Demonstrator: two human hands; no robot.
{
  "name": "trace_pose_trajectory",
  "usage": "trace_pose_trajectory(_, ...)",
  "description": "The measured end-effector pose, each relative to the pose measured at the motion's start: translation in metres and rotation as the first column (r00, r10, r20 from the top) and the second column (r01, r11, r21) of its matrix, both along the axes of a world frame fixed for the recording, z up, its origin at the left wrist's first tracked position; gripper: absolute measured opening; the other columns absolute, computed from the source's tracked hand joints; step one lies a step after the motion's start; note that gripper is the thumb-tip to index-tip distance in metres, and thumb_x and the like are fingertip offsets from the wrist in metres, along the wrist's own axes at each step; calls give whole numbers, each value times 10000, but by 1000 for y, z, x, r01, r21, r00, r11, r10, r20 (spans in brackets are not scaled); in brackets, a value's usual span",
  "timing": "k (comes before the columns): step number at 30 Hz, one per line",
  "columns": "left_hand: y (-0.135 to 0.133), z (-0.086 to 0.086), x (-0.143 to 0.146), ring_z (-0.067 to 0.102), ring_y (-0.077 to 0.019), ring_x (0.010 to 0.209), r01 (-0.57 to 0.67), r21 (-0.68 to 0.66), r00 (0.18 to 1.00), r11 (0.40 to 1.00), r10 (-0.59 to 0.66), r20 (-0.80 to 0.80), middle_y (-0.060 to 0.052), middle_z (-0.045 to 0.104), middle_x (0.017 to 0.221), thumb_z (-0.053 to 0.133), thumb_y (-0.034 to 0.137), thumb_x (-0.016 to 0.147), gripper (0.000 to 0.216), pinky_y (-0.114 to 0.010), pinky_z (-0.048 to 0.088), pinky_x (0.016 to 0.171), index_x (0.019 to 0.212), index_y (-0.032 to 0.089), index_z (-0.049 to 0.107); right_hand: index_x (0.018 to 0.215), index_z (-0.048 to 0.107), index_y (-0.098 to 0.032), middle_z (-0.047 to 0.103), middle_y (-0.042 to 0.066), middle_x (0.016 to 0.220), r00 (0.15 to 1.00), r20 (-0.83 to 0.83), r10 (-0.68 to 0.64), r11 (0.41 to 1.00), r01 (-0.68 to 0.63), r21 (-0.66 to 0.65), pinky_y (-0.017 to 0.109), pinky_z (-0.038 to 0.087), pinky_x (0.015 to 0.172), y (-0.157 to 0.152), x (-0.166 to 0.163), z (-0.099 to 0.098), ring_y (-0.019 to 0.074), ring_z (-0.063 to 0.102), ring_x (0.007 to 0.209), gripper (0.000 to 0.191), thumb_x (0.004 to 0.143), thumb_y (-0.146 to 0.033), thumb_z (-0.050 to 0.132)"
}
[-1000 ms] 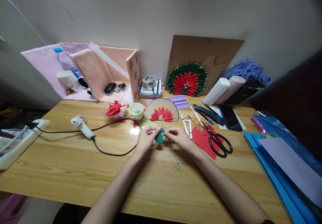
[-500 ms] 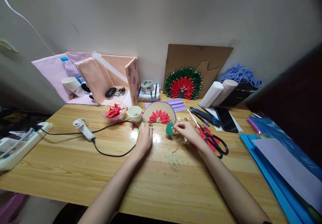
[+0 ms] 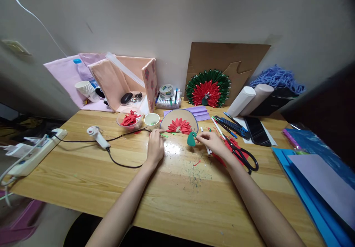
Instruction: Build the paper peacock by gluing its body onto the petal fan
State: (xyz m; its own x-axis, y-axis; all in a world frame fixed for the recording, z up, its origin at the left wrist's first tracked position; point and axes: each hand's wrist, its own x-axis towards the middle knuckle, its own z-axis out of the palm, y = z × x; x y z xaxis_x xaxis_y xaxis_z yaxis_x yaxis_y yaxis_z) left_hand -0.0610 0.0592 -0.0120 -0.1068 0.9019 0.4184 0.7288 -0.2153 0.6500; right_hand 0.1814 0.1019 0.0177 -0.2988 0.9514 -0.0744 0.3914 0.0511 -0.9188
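My right hand (image 3: 210,142) pinches a small teal paper bird shape (image 3: 191,139) just above the wooden table (image 3: 83,173). My left hand (image 3: 155,146) reaches forward with its fingertips at thin green paper strips (image 3: 164,135) lying by the left edge of a tan half-round card (image 3: 191,117). A red paper flower (image 3: 179,125) is stuck on that card. Whether the left fingers grip a strip is unclear. A finished green and red paper peacock (image 3: 208,88) leans on a cardboard sheet (image 3: 244,60) at the wall.
A glue gun (image 3: 97,136) with a black cord lies at the left, near a power strip (image 3: 33,152). A bowl of red petals (image 3: 129,119) and a paper cup (image 3: 152,120) stand behind my left hand. Scissors (image 3: 244,156), pens, a phone (image 3: 256,129) and blue paper sheets (image 3: 313,180) fill the right.
My hands have parted: the left let go of the teal shape and moved forward to the green strips, while the right carried the shape to the right, toward the card.
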Motion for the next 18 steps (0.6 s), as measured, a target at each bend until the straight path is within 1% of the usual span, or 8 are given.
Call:
trace_pose_trajectory(3,-1,3,-5,517,-208,967,-48,17,999,999,48,24,-91,576,978,350,90,854,239,-356,429,866,953,170,552,654,651,-151,683,60,680,1000,-28,8,999,-9,-45,285,484,618,0,-5,-7,164,626,636,227,737,-353,590)
trace_pose_trajectory(5,-4,4,-3,537,-202,906,-32,-11,998,999,32,48,-84,588,954,382,157,876,197,-345,443,818,930,176,570,662,640,-150,682,60,672,999,-48,20,996,-24,-81,272,480,559,-1,-9,-11,156,618,597,250,736,-383,587)
trace_pose_trajectory(7,-7,4,4,558,-187,837,41,-88,994,995,-32,106,-73,603,923,404,245,896,196,-325,447,777,919,176,585,668,634,-148,680,59,668,997,-71,44,993,-52,-109,263,478,540,-3,-13,-12,152,618,584,275,734,-411,587)
trace_pose_trajectory(10,-14,7,17,584,-173,793,206,-213,961,955,-156,230,-52,626,848,396,345,912,265,-303,446,755,883,180,602,671,640,-146,678,53,676,992,-97,77,989,-88,-120,257,481,575,-8,-18,-11,148,625,612,300,729,-437,600)
trace_pose_trajectory(12,-18,9,25,591,-172,792,288,-249,938,924,-221,267,-44,636,822,394,362,913,284,-295,445,756,855,189,611,673,650,-147,676,48,680,992,-103,79,989,-91,-115,256,479,585,-12,-21,-8,146,621,618,309,725,-448,607)
trace_pose_trajectory(14,-21,11,29,593,-172,795,325,-256,929,910,-257,267,-41,642,816,412,367,904,279,-290,445,757,829,195,618,675,660,-148,675,47,674,993,-100,68,991,-79,-108,264,478,582,-14,-22,-6,151,618,614,313,719,-454,610)
trace_pose_trajectory(16,-20,10,28,603,-172,791,305,-252,931,918,-233,280,-41,647,813,421,372,898,280,-285,447,744,819,194,622,681,669,-150,679,53,682,995,-91,32,995,-41,-90,277,480,593,-11,-22,-4,166,624,636,308,711,-451,614)
trace_pose_trajectory(18,-18,7,23,618,-169,753,248,-263,931,932,-155,329,-42,649,789,402,384,903,305,-278,452,700,830,187,624,714,679,-151,691,66,732,996,-79,-32,998,28,-55,288,481,626,-2,-21,-3,183,632,697,305,711,-448,609)
